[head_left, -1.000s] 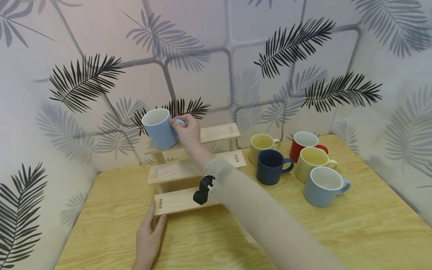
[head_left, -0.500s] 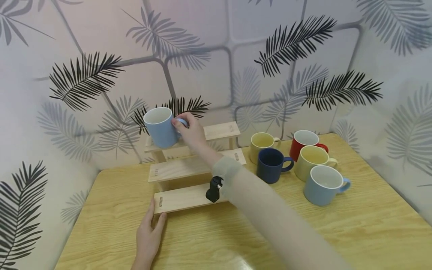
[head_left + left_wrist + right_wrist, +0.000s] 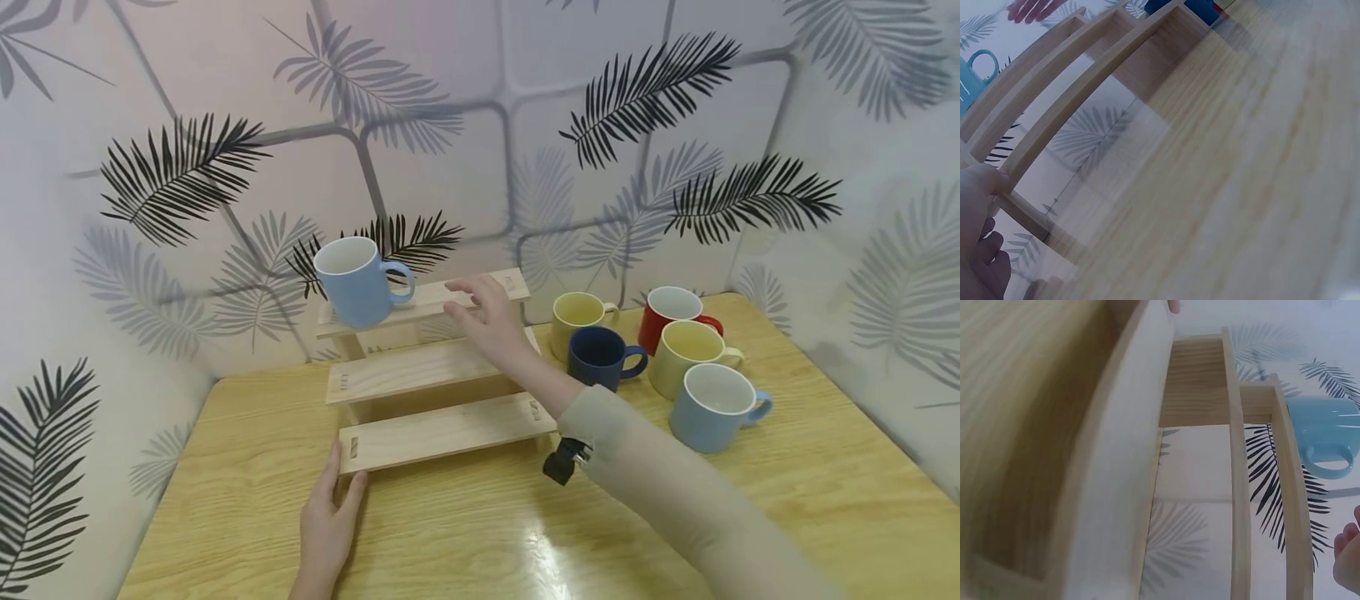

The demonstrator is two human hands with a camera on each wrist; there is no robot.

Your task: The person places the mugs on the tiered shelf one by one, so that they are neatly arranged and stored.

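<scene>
A light-blue mug (image 3: 356, 287) stands upright at the left end of the top tier of a three-tier wooden rack (image 3: 450, 432), its handle pointing right. Apart from that mug, my right hand (image 3: 495, 327) hovers over the right half of the rack, fingers loosely bent and holding nothing. In the right wrist view, the mug (image 3: 1325, 422) and part of the right hand (image 3: 1349, 559) appear at the right edge. My left hand (image 3: 327, 517) grips the left end of the lowest tier. The left wrist view shows its thumb (image 3: 988, 178) against the wood and several fingers curled below.
Right of the rack, several mugs stand on the wooden table (image 3: 450, 533): a dark-blue one (image 3: 596, 358), a red one (image 3: 654, 327), two yellow ones (image 3: 570, 325) (image 3: 678, 367), and another light-blue one (image 3: 705, 412). A leaf-patterned wall (image 3: 450, 192) rises behind.
My right hand has let go of the light-blue mug's handle and moved right, away from it. The mug stays on the top tier. My left hand keeps its place.
</scene>
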